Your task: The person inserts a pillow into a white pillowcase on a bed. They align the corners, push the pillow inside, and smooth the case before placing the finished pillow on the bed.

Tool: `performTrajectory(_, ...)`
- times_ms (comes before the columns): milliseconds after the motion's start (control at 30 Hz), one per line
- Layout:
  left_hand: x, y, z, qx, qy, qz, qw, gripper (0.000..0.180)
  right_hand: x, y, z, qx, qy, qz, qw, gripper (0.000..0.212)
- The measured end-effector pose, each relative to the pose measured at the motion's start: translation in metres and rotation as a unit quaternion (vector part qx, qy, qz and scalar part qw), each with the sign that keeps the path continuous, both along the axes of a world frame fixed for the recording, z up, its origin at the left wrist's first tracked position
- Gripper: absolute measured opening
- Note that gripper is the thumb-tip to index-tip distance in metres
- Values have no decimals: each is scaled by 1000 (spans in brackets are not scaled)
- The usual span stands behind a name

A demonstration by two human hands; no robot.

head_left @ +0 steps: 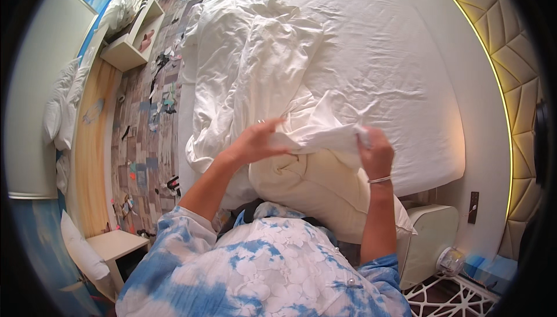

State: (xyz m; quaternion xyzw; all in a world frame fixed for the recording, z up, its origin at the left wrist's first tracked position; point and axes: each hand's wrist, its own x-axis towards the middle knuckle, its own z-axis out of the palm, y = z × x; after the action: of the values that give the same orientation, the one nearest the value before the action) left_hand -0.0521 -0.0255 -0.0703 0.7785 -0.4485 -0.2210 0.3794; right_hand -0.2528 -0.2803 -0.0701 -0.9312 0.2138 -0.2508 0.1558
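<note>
Left hand [255, 140] closed on the white pillowcase [316, 128], fingers pinching its bunched edge. Right hand [376, 153] closed on the same edge a little way off, with a thin bangle [380, 179] at the wrist. Pillowcase stretched between both hands, thin, crumpled, sharply creased, gathered in folds at the top of the pillow [316, 186].

Pillow cream-coloured, plump, smooth-skinned, darker than the white linen around; standing at the near edge of the bed [400, 67], against the blue-and-white tie-dye shirt [255, 270], upper end just under the gripped cloth. Whether any of the pillow sits inside the pillowcase: cannot tell.

Behind, a rumpled white duvet [243, 61] heaped lengthwise down the left half of the bed, touching the pillowcase; right half covered by a flat fitted sheet with shallow wrinkles.

To the right, a white nightstand [432, 233] just beside the bed, below a padded headboard wall [510, 56]. To the left, a patterned floor [148, 125] strewn with scraps of litter, a low shelf [130, 44] piled with white bedding, more pillows along the wall.
</note>
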Motion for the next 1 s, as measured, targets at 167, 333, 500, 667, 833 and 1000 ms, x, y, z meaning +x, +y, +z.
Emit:
performTrajectory(167, 17, 24, -45, 5, -34, 77, 996, 14, -4, -25, 24, -75, -68, -39, 994, 18)
performTrajectory(333, 68, 19, -10, -315, 354, 227, 851, 17, 14, -28, 24, 255, -173, -60, 949, 20)
performTrajectory(500, 84, 5, 34, -443, 366, 251, 779, 16, 42, -15, 32, 222, -184, -15, 957, 18)
performTrajectory(667, 101, 8, 46, -454, 270, 264, 807, 16, 65, -4, 47, 346, -220, -17, 912, 21)
performTrajectory(833, 116, 18, 40, -434, 179, 273, 839, 15, 77, -1, 64, 305, -183, -4, 935, 29)
performTrajectory(1000, 116, 19, 39, -247, -171, 357, 885, 24, 94, -8, 54, 576, -188, 14, 796, 23)
